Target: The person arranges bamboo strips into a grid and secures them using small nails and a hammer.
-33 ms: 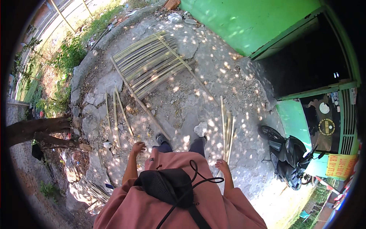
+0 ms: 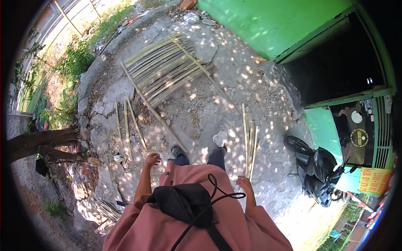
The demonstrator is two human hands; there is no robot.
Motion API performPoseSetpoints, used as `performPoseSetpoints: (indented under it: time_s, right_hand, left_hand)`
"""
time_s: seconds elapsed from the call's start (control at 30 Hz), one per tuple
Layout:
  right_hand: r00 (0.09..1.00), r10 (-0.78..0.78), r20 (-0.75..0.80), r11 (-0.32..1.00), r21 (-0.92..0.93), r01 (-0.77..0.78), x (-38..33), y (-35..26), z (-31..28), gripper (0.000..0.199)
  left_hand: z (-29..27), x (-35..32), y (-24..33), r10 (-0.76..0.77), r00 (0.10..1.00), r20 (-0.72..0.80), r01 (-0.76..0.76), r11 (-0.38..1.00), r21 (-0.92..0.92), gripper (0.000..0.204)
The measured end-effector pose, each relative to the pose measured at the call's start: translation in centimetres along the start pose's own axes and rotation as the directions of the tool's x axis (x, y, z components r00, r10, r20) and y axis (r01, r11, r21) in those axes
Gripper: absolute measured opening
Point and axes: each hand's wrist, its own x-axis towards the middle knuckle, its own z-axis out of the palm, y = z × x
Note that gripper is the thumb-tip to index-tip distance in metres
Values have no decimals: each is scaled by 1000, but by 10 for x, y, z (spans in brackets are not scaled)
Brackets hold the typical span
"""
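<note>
I stand on cracked concrete, both arms hanging at my sides. My left hand holds nothing, its fingers loosely curled, above the ground near a few loose bamboo slats. My right hand is also empty, fingers relaxed, just short of a bundle of bamboo slats lying lengthwise on the ground. Ahead of my feet lies a flat panel of bamboo slats, with one long slat running diagonally from it toward my shoes. A black bag hangs on my chest over a pink garment.
A pale stone lies by my right foot. A parked black motorcycle stands to the right. A green wall with a dark doorway lies beyond. A tree trunk and more slats are at left.
</note>
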Motion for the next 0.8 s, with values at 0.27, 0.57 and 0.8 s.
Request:
performPoseSetpoints:
  time_s: [0.27, 0.57, 0.8]
  right_hand:
    - [955, 252, 156, 932, 227, -283, -38, 83, -42, 31]
    - [946, 325, 1, 931, 175, -320, 38, 4, -224, 29]
    - [969, 44, -244, 995, 95, -21, 134, -148, -247, 37]
  left_hand:
    - [81, 50, 59, -181, 978, 103, 135, 929, 346, 33]
    - [275, 38, 157, 118, 984, 131, -117, 993, -14, 42]
    - [270, 10, 210, 35, 989, 143, -50, 993, 107, 44]
